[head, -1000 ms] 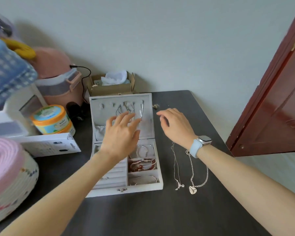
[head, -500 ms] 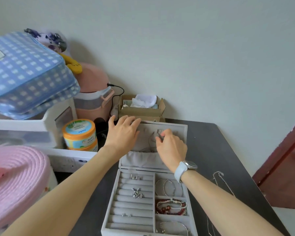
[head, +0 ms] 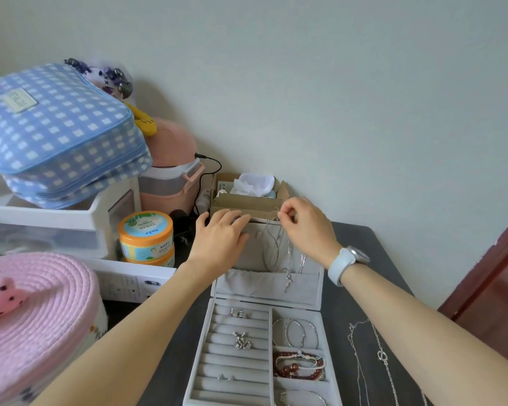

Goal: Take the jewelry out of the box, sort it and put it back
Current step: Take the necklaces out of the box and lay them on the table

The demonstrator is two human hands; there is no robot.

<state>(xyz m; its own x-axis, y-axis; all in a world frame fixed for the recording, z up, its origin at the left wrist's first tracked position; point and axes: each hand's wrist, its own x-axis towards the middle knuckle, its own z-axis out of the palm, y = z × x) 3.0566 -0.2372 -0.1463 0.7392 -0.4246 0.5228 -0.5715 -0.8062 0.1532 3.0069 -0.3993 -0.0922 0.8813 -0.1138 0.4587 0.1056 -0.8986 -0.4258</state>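
Since a moment ago the right hand has climbed from the middle of the lid to its top edge, and the left hand has slid in beside it. The left hand lies flat against the lid's upper left, fingers released and spread, steadying it upright. The right fingers are pinched at the rim on what looks like the top of a hanging chain (the clasp itself is too small to make out). More chains hang down the lid lining to the pocket below.

This looks like the taking-out step: two necklaces already lie on the counter to the right of the box, while rings, hoops and a red bead bracelet sit in the tray.

Next the pinch needs to lift the chain off its hook and draw it out clear of its neighbours, since those thin strands could tangle easily.
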